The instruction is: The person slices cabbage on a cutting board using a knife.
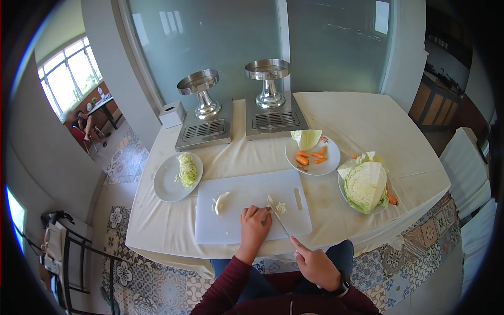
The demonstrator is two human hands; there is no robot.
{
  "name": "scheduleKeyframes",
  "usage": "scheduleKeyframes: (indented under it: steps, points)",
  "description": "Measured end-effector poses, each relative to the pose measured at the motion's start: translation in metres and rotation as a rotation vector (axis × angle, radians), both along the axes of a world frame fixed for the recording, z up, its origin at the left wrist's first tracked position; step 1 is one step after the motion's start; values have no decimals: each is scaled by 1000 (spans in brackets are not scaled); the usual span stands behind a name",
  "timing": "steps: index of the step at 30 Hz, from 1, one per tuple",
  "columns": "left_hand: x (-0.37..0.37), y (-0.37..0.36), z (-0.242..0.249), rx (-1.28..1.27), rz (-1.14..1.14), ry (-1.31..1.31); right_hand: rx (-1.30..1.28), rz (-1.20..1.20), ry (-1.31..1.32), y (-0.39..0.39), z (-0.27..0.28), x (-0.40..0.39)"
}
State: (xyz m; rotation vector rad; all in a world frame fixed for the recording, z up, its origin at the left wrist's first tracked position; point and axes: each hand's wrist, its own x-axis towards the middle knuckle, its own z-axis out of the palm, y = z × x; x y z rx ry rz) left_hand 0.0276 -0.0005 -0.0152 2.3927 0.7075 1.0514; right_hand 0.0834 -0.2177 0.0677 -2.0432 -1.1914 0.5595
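My left hand (pixel 255 227) presses down on the white cutting board (pixel 241 186), its fingers curled and closed. Whatever lies under them is hidden. In my right hand (pixel 320 268) is a knife (pixel 282 223), its index finger stretched along the top and its blade beside my left fingertips. Chopped pale cabbage (pixel 280 208) lies just past the blade. A curved cabbage piece (pixel 222 201) rests on the board's left part. Shredded cabbage (pixel 186 170) sits on a white plate (pixel 164 181) to the left.
A plate (pixel 333 167) holds carrot pieces (pixel 302 159) and a cabbage wedge (pixel 306 138). Right of it, a large cut cabbage (pixel 365 184) sits on another plate with carrots. Two metal stands (pixel 208 107) (pixel 270 97) and a tissue box (pixel 171 114) are at the back. A person (pixel 84 123) sits far left.
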Motion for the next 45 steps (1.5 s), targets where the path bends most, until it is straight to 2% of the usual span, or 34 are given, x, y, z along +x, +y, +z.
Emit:
scheduleKeyframes:
  steps: [10,16,19,31,45]
  points:
    - [0,-3,4,26,12,1,47,-1,-20,20,-19,6]
    - [0,-4,2,53,16,-6,183,-1,-92,42,-41,14]
    - [0,-5,1,41,21,-7,31,-23,-72,35,-27,9]
    - [-2,0,-4,16,-19,-30,65,-36,-33,-5,-16,1]
    - [-4,-3,0,29,-26,-7,81,-69,-21,-5,-23,0]
